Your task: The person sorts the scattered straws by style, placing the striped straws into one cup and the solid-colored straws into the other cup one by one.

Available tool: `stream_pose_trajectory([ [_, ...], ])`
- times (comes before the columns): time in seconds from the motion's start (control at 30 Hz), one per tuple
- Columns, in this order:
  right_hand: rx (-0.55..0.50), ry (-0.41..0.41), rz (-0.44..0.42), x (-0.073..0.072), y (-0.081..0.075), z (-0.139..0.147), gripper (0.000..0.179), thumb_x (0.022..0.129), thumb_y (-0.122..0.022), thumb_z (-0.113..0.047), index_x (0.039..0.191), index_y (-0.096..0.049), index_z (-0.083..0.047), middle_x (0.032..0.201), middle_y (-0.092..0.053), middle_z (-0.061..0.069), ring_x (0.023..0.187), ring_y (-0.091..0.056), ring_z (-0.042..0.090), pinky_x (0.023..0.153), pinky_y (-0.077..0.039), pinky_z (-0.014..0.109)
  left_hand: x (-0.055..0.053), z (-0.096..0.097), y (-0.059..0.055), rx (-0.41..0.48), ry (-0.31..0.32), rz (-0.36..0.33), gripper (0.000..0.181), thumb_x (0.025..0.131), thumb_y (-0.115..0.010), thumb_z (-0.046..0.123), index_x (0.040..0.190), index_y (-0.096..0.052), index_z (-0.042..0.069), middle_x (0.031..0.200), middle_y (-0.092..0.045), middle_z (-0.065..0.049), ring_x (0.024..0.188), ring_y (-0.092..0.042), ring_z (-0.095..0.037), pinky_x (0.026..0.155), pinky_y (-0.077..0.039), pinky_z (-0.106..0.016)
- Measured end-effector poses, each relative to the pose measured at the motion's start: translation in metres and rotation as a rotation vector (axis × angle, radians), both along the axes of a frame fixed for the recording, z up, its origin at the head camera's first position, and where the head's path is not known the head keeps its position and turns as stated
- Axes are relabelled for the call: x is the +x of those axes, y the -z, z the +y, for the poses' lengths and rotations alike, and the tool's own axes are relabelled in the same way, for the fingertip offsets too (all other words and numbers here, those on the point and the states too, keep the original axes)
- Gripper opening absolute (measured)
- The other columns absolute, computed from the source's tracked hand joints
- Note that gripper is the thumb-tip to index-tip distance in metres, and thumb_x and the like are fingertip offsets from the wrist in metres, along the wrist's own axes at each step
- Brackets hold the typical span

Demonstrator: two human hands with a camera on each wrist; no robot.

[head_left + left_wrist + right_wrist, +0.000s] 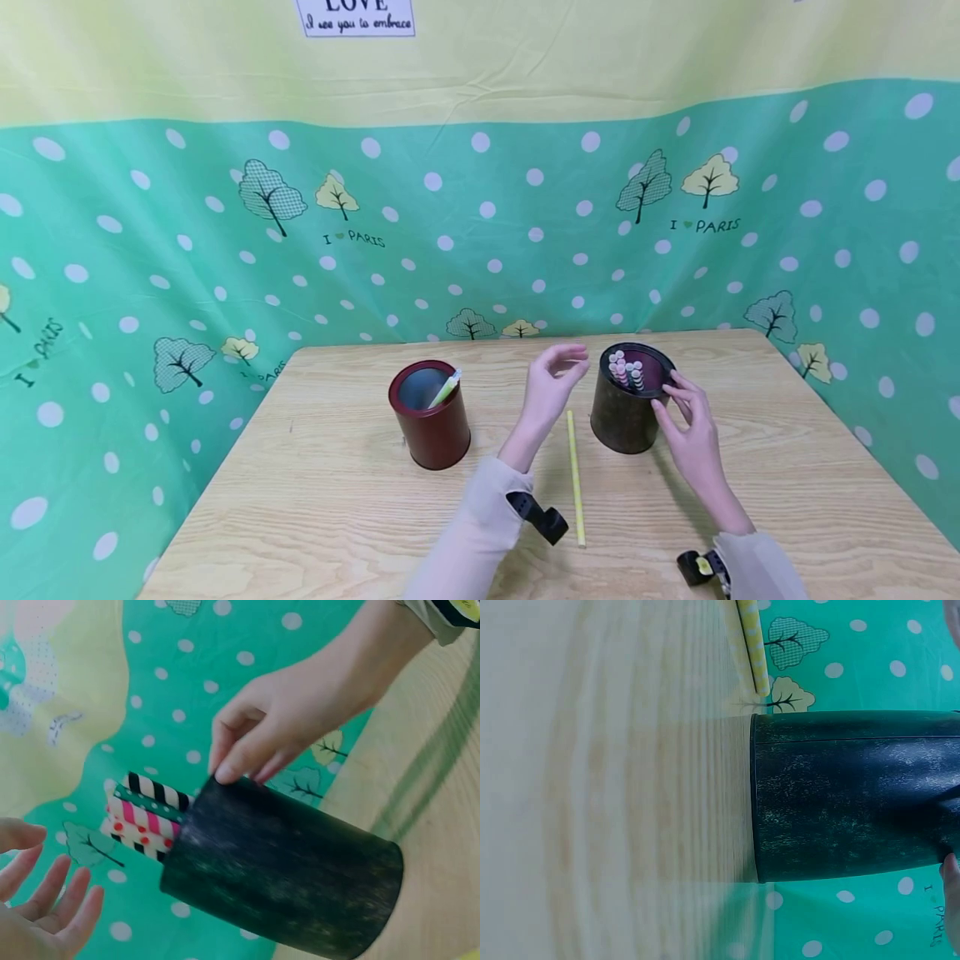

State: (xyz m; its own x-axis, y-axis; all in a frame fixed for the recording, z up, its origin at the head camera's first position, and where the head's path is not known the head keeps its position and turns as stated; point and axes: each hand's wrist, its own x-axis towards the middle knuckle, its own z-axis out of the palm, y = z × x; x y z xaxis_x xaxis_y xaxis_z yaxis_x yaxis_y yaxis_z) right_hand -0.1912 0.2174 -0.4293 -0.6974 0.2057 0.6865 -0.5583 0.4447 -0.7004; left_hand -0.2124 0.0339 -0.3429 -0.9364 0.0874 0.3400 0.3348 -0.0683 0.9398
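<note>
My right hand [692,433] pinches the rim of a black cylindrical canister [626,417] on its near right side, thumb outside. Inside the canister stands a bunch of patterned paper straws [146,817], some striped in pink or black, one green with dots. The canister stands upright on the table. To its left, my left hand [551,383] is raised over the table with bent, spread fingers and nothing in them. A yellow paper straw [575,479] lies on the wood between the two forearms.
A dark red canister [433,433] stands left of my left hand, with a pale green straw [446,390] leaning out of it. Behind the wooden table [315,500] hangs a green and yellow curtain [480,208] with white dots and trees.
</note>
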Motion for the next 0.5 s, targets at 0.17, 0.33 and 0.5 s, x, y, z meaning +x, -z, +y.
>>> stream_pose_trajectory([
  [0.17, 0.003, 0.001, 0.005, 0.000, 0.000, 0.000, 0.024, 0.076, -0.055, 0.017, 0.099, -0.049, 0.016, 0.120, -0.042, 0.028, 0.116, -0.038, 0.000, 0.092, -0.032, 0.009, -0.001, -0.003, 0.014, -0.041, -0.005, -0.028, 0.024, 0.079, -0.057, -0.005, 0.102, -0.057, -0.013, 0.098, -0.060, -0.026, 0.087, -0.057, -0.037, 0.072, -0.048, -0.020],
  [0.33, -0.001, 0.006, 0.000, 0.001, -0.001, 0.000, 0.024, 0.076, -0.055, 0.017, 0.099, -0.049, 0.016, 0.120, -0.042, 0.027, 0.115, -0.038, 0.000, 0.092, -0.032, 0.010, -0.008, -0.003, 0.034, -0.106, -0.003, -0.082, 0.022, 0.078, -0.058, -0.004, 0.099, -0.059, -0.011, 0.095, -0.061, -0.025, 0.077, -0.060, -0.024, 0.065, -0.048, -0.019],
  [0.5, -0.004, 0.010, -0.010, 0.001, -0.002, -0.001, 0.023, 0.077, -0.055, 0.016, 0.099, -0.050, 0.015, 0.121, -0.042, 0.027, 0.116, -0.039, 0.002, 0.093, -0.032, 0.011, -0.020, -0.003, 0.063, -0.171, 0.011, -0.151, 0.023, 0.077, -0.061, 0.000, 0.099, -0.061, -0.008, 0.092, -0.062, -0.023, 0.070, -0.060, -0.020, 0.058, -0.049, -0.022],
])
